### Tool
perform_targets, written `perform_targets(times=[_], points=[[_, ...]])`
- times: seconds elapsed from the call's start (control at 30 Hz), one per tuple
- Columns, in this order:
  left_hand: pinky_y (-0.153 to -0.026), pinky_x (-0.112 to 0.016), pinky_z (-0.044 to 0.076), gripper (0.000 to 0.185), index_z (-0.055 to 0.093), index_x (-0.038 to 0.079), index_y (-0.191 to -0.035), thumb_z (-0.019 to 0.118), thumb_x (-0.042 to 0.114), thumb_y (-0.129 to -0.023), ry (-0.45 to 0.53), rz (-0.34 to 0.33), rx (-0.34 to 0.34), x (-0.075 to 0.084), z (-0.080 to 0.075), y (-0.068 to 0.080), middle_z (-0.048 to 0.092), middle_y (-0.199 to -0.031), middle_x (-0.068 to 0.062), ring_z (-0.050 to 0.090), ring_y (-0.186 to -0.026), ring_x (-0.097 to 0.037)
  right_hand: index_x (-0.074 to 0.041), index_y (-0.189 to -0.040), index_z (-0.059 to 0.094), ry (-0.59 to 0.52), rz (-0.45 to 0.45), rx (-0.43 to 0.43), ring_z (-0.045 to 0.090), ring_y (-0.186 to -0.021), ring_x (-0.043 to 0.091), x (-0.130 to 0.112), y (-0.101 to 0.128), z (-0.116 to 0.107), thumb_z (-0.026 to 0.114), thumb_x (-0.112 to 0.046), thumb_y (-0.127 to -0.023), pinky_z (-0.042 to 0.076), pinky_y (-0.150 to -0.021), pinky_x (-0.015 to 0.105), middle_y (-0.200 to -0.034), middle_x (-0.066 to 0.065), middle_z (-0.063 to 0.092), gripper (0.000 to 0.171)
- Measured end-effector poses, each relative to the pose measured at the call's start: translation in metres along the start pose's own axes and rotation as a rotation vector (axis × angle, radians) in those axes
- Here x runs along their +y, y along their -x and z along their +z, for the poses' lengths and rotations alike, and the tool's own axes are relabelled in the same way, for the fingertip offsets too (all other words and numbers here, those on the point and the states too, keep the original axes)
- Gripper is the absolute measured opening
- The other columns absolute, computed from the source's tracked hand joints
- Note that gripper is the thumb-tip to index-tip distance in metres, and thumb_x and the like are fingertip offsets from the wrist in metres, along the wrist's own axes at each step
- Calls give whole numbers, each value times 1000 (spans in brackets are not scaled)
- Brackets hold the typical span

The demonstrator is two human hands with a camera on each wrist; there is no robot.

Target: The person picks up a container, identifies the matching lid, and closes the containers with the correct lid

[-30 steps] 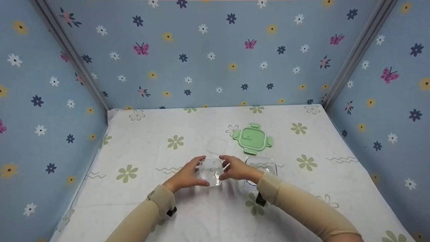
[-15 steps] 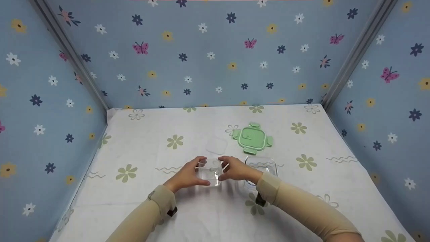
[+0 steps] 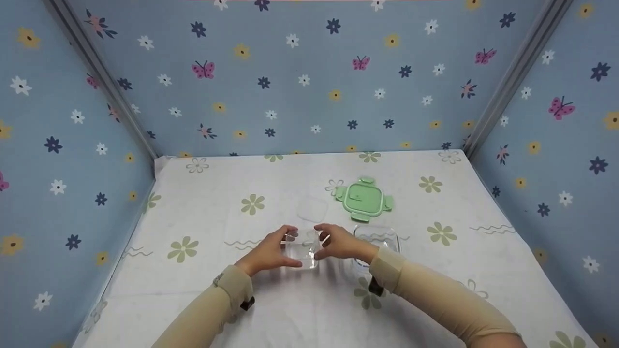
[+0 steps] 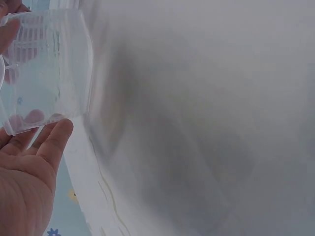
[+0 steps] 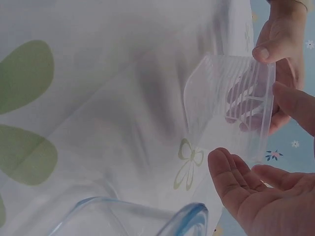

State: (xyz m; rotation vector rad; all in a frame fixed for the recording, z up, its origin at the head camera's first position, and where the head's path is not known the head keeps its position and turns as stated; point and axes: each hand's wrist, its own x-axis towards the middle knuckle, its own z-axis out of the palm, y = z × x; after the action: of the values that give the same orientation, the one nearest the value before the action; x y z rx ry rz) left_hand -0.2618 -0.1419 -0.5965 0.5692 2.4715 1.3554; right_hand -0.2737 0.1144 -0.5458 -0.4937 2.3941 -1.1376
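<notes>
Between both hands is a small clear plastic container [image 3: 303, 249] with ribbed, slotted walls. My left hand [image 3: 265, 252] grips its left side, thumb at the near edge and fingers at the far edge. The right hand [image 3: 340, 241] holds the opposite side between thumb and fingers. In the left wrist view, the left fingertips [image 4: 61, 129] sit right at the container's edge, with a shadow on the cloth beside it. From the right wrist, the ribbed wall of the container [image 5: 231, 93] shows, with the right thumb [image 5: 294, 104] at its rim.
A clear glass box [image 3: 397, 241] stands to the right, partly behind the right wrist. Behind it lies a green lid [image 3: 365, 199] with clip flaps. A thin clear rounded sheet [image 3: 312, 210] lies beyond the hands. Patterned walls enclose the cloth-covered table [image 3: 208, 212].
Both hands keep their hold on the plastic container, which has tilted very slightly between them. The green lid, clear sheet and glass box stay where they were.
</notes>
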Motion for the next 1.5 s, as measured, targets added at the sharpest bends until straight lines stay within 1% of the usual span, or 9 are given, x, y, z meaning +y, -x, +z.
perform_targets(times=[0.1, 0.3, 0.47, 0.6, 0.77, 0.93, 1.23, 1.4, 1.5], points=[[-120, -60, 47, 91, 49, 4, -153, 99, 25, -79, -25, -8, -9, 0, -1, 0, 61, -152, -18, 58, -141, -41, 7, -155, 48, 5, -9, 12, 71, -121, 44, -1, -2, -5, 91, -12, -84, 61, -104, 52, -132, 30, 68, 85], [-122, -60, 45, 90, 49, 6, -153, 98, 28, -80, -37, -30, -20, 1, -2, 1, 61, -153, -14, 57, -143, -39, 3, -156, 49, 14, -12, 29, 70, -124, 42, -7, -8, -17, 90, -14, -87, 61, -105, 51, -135, 29, 67, 82], [-124, -59, 44, 91, 49, 7, -153, 97, 32, -81, -57, -47, -21, 2, -2, 1, 61, -153, -15, 56, -144, -39, 1, -157, 50, 12, -20, 42, 69, -127, 44, -13, -14, -26, 89, -14, -88, 61, -105, 51, -140, 30, 65, 81], [-124, -59, 44, 92, 48, 7, -154, 97, 33, -81, -58, -58, -22, 1, -2, -1, 61, -153, -15, 56, -144, -39, -1, -158, 50, 14, -24, 55, 68, -129, 43, -16, -18, -31, 89, -16, -89, 60, -106, 51, -140, 27, 65, 81], [-125, -58, 43, 93, 48, 8, -154, 97, 35, -81, -56, -72, -26, 1, -2, -2, 61, -154, -14, 56, -144, -38, 0, -158, 50, -14, -30, 89, 67, -130, 44, -20, -24, -36, 88, -15, -90, 60, -107, 52, -139, 24, 66, 79], [-125, -59, 43, 92, 48, 5, -153, 98, 32, -80, -53, -62, -29, 1, -2, -2, 61, -153, -16, 56, -144, -39, 0, -158, 49, -41, -36, 127, 68, -129, 42, -21, -31, -39, 88, -15, -90, 61, -106, 50, -140, 24, 65, 80], [-123, -59, 45, 91, 49, 3, -151, 99, 26, -79, -29, -36, -32, 2, -4, -2, 62, -151, -19, 57, -142, -40, 1, -159, 49, -90, -55, 205, 65, -134, 45, -19, -44, -41, 86, -15, -92, 59, -108, 52, -146, 26, 62, 78], [-125, -59, 43, 92, 48, 5, -152, 99, 29, -79, -44, -63, -38, 3, -3, -1, 61, -152, -17, 56, -144, -40, 0, -159, 49, -112, -55, 260, 63, -136, 45, -17, -51, -39, 87, -16, -91, 57, -111, 52, -149, 27, 60, 79], [-126, -58, 42, 92, 48, 5, -153, 99, 29, -79, -46, -67, -39, 3, -3, -1, 61, -153, -17, 56, -145, -39, 0, -159, 49, -120, -52, 280, 61, -138, 47, -14, -55, -37, 88, -16, -91, 57, -112, 52, -151, 26, 59, 79]])
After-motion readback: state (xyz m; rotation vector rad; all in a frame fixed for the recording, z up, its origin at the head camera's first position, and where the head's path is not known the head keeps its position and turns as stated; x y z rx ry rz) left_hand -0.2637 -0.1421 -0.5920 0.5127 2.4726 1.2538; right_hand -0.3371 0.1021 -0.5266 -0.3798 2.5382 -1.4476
